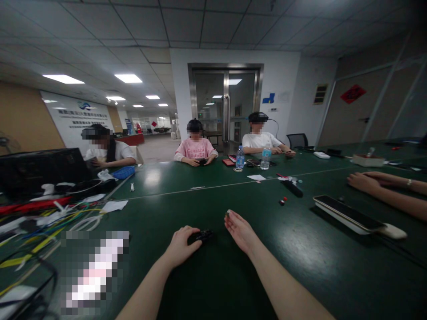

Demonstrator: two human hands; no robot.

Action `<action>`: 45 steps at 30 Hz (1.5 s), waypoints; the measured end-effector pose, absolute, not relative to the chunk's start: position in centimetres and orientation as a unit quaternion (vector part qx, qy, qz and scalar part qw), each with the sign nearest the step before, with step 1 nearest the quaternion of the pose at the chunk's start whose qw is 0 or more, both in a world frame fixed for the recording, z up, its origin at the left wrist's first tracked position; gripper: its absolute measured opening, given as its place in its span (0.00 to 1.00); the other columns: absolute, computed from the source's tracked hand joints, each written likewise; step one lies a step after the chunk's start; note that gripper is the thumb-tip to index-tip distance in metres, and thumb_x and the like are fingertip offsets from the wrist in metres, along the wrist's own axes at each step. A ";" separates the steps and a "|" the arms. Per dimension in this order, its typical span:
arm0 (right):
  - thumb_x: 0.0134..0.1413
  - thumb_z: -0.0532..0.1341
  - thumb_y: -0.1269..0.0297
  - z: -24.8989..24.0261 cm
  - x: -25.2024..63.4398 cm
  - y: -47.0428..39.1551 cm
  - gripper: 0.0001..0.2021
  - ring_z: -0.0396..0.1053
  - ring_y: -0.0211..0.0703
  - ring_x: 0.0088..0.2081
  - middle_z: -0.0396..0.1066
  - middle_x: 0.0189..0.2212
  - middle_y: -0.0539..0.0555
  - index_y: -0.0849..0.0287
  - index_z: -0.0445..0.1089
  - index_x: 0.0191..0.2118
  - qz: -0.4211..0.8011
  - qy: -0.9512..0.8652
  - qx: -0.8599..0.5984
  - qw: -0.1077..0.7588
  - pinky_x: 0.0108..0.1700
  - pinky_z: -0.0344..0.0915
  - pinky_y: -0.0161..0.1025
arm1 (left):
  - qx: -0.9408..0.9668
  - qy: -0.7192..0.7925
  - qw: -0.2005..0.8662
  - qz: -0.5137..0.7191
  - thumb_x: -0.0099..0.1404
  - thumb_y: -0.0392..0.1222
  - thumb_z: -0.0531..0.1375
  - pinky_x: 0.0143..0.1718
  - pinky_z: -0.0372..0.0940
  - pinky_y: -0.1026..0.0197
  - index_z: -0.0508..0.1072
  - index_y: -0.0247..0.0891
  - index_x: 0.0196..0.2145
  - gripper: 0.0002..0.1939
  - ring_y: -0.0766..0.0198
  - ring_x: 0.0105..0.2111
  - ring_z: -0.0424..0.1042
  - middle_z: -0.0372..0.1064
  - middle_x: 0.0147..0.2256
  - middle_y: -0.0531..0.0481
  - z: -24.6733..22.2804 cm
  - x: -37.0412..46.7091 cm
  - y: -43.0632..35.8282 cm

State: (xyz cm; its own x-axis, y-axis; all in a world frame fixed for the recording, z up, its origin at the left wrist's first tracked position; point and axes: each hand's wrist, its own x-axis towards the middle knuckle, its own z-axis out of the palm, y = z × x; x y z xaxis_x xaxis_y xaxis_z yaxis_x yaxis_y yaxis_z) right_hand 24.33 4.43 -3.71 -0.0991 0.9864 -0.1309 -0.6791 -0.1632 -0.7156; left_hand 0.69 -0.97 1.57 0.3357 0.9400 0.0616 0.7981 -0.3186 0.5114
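Observation:
My left hand (180, 246) is closed on a small black object (204, 235) just above or on the green tabletop, with thumb and fingers around its left end. What kind of object it is I cannot make out. To its right, my right hand (240, 232) is raised a little with the palm turned inward. Its thumb and fingertips come together at a tiny light and dark piece (228, 213), too small to name. The two hands are apart, with a gap between the black object and the right fingers.
Cables (63, 231) and a black case (43, 171) crowd the left side. Two water bottles (266, 158) stand at the far side. A keyboard-like slab (347, 215) and a co-worker's hands (367, 183) are on the right. Several people sit around the green table (167, 195).

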 end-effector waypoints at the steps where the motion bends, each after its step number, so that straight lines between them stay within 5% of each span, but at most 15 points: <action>1: 0.41 0.68 0.62 -3.7 24.3 4.5 0.14 0.70 0.39 0.41 0.73 0.37 0.50 0.53 0.72 0.38 0.697 -0.252 -0.310 0.595 0.46 0.67 0.37 | 0.791 0.548 0.204 0.178 0.61 0.53 0.54 0.50 0.55 0.55 0.67 0.44 0.49 0.21 0.57 0.46 0.63 0.66 0.45 0.50 1.6 0.7 -1.0; 20: 0.46 0.63 0.57 -1.3 21.4 1.5 0.14 0.65 0.47 0.46 0.71 0.41 0.50 0.52 0.72 0.42 0.479 -0.641 -0.407 0.441 0.52 0.58 0.45 | 0.802 0.539 0.180 0.184 0.60 0.53 0.55 0.49 0.55 0.54 0.68 0.44 0.49 0.20 0.55 0.46 0.63 0.66 0.45 0.49 0.9 0.6 -0.7; 30: 0.47 0.61 0.63 -1.7 21.0 1.4 0.10 0.62 0.49 0.49 0.70 0.43 0.51 0.49 0.73 0.38 0.350 -0.760 -0.395 0.378 0.55 0.52 0.48 | 0.812 0.525 0.171 0.190 0.60 0.52 0.56 0.49 0.55 0.55 0.68 0.45 0.48 0.19 0.56 0.45 0.64 0.67 0.44 0.49 0.2 0.4 -0.3; 45: 0.42 0.64 0.60 -1.8 21.1 1.1 0.18 0.63 0.51 0.50 0.69 0.46 0.49 0.45 0.71 0.44 0.395 -0.723 -0.416 0.385 0.54 0.54 0.46 | 0.805 0.539 0.171 0.177 0.62 0.52 0.54 0.52 0.54 0.54 0.66 0.46 0.52 0.21 0.56 0.49 0.61 0.64 0.48 0.48 0.6 0.3 -0.7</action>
State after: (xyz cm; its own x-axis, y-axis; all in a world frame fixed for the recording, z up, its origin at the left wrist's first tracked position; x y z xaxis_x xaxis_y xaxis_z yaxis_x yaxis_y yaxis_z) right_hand 21.07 1.12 -1.76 -0.3576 0.9054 0.2288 0.2963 0.3423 -0.8916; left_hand 0.30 -0.67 0.61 0.3553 0.9293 0.1011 0.8081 -0.3597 0.4665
